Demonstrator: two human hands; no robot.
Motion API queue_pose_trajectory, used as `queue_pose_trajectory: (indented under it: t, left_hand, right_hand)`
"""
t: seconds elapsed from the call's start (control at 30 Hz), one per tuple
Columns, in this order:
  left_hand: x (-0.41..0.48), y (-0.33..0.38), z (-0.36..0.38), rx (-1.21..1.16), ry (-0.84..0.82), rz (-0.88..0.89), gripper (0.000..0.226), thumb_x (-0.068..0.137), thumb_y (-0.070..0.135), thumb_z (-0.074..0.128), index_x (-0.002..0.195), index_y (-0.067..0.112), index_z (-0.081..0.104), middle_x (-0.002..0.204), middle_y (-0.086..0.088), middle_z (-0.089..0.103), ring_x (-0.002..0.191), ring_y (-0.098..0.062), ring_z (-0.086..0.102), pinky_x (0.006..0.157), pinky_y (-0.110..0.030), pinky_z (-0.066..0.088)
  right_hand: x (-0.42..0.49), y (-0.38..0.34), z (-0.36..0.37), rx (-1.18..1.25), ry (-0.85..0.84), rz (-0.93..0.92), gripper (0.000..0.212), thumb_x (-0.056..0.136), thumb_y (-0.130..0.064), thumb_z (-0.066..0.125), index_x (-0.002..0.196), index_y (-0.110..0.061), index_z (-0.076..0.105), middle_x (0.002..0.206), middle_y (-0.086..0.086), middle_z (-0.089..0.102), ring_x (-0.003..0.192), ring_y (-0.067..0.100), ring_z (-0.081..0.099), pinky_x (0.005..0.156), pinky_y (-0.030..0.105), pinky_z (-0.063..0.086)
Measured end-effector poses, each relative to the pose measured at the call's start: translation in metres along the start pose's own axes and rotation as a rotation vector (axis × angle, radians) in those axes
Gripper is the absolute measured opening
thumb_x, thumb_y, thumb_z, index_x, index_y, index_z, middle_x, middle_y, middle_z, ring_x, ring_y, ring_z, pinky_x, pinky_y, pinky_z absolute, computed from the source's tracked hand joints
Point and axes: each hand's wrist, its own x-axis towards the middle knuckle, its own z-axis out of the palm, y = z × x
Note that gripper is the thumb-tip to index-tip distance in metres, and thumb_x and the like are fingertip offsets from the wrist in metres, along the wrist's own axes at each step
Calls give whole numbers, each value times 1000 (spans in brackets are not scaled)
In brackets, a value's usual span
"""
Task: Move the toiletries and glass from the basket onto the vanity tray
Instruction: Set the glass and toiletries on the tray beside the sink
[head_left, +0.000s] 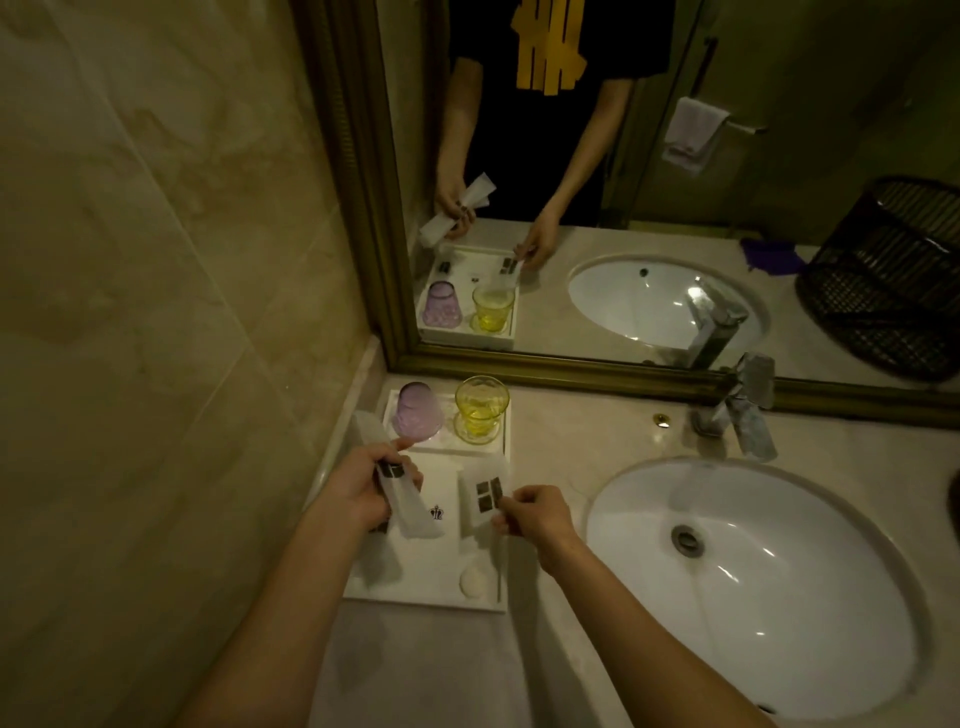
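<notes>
A white vanity tray (415, 597) lies on the counter left of the sink. At its far end stand a purple glass (417, 413), upside down, and a yellow glass (479, 410), upright. My left hand (353, 493) is shut on long white toiletry packets (410, 506) held over the tray's left side. My right hand (532, 517) pinches a small flat white sachet (485, 491) with dark squares above the tray's right side. A small round white soap (474, 582) rests in the tray's near right corner. The basket shows only as a black mesh reflection (888, 275) in the mirror.
A white oval sink (753, 587) fills the counter on the right, with a chrome tap (743, 410) behind it. A gold-framed mirror (571, 371) runs along the back. A tiled wall (156, 312) closes the left side.
</notes>
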Motion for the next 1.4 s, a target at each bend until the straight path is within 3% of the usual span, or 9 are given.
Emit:
queue_pose_trajectory:
  t: [0.23,0.4,0.53,0.7,0.8,0.97,1.13,1.3,1.4]
  left_hand:
    - [8,-4,-9,18,-5,-29,20,95,-6,45,86,5,59,59,-9,52,46,-18,55,47,-24,53]
    - [24,-12,-9,-3,-5,0,19,96,3,56,77,7,55,57,-8,56,46,-19,60,50,-29,57]
    - [31,-21,-8,-21,-44,-82,15,97,9,54,83,5,58,61,-12,61,55,-27,62,62,-40,58]
    - [32,-28,-6,84,-57,-122,35,103,11,41,132,-6,52,128,-23,60,90,-33,64,75,-50,50]
    - [31,-31,-8,114,-74,-126,37,104,10,38,137,-4,46,136,-25,53,101,-37,60,83,-53,47]
    - [41,-29,-25,182,109,-16,21,98,-6,42,96,7,58,93,-21,59,75,-35,60,42,-49,57]
    - [55,-44,-40,637,180,248,40,78,-24,49,110,-2,61,94,-18,70,91,-41,65,47,-44,59]
    - [68,-55,-57,1157,362,443,75,74,3,77,141,4,43,111,-28,65,98,-41,64,82,-41,53]
    - [68,-60,-63,1224,384,538,59,75,2,73,131,3,53,115,-25,61,98,-38,63,87,-49,51]
  right_hand:
    - [-1,-3,5,-257,120,-146,26,97,-14,64,122,-8,61,88,2,70,65,23,76,60,33,64]
    - [-20,-5,4,-371,161,-261,25,98,-31,62,117,-15,65,106,3,70,85,27,73,77,49,63]
    - [-33,-8,6,-256,105,-229,17,99,-25,62,104,-11,70,97,5,74,66,19,71,57,32,59]
    - [-50,-12,16,-120,-263,-94,39,94,-46,68,99,-8,76,86,8,78,55,14,62,42,23,41]
    - [-52,-14,19,-189,-265,-108,27,90,-32,73,97,-6,76,76,2,75,56,12,62,44,23,40]
    - [-48,-5,7,-91,-106,-112,20,90,-21,73,92,-1,76,73,8,73,53,15,61,46,27,44]
    - [-43,15,-2,-106,-21,-54,25,90,-24,75,88,1,75,69,6,74,48,12,61,47,27,47]
    - [-44,24,-2,-99,-13,-28,26,92,-26,74,88,0,76,78,12,79,49,10,61,49,26,49]
    - [-48,23,4,-69,-96,6,33,95,-29,72,94,4,77,91,17,80,54,12,63,53,27,52]
